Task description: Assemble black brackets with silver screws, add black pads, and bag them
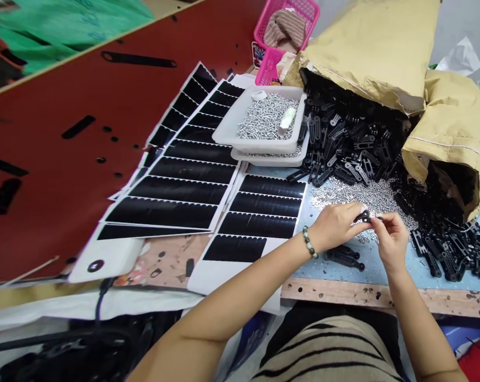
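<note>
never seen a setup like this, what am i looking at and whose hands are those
There is no robot here. The one picture comes from a camera worn on a person's head, looking forward and down, so the bare arms are the wearer's own. The left hand, with a bead bracelet at its wrist, and the right hand meet around a small black part. Near them lie loose metal pieces and a heap of black parts, beside open paper sacks. Further left are a white tub of screws and sheets of black strips.
</note>
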Tool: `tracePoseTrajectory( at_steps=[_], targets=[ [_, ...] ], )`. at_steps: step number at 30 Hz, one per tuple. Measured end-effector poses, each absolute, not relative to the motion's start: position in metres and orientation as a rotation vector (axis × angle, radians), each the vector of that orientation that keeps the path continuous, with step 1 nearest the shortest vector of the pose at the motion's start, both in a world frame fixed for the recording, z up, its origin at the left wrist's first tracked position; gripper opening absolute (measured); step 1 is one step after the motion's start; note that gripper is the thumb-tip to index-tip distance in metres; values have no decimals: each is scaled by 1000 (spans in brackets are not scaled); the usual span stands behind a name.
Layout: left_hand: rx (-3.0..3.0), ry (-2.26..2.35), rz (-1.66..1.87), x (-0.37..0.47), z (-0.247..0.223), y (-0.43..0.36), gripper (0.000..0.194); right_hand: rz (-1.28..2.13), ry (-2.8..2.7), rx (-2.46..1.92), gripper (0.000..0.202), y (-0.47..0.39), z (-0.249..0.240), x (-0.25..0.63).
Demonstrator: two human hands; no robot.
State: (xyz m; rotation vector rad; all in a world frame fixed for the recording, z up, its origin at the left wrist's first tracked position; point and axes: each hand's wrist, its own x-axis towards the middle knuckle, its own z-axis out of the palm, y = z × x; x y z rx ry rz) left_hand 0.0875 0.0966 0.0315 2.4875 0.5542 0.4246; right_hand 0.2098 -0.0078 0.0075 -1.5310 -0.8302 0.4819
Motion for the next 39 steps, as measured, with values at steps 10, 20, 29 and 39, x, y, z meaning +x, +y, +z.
tracePoseTrajectory(
  at_steps=[10,20,29,39],
  targets=[
    [2303,715,345,81,13,97,31,494,-1031,-1629,22,-15,-18,217],
    [2216,407,297,78,-24,111,9,194,-1642,-2063,20,-36,-50,230],
    [2298,390,168,70,-32,112,20,270,-1754,-1865,23,-44,-61,222],
    [2357,381,120,52,-22,100,29,12,-1447,-2119,34,87,-41,270]
  ],
)
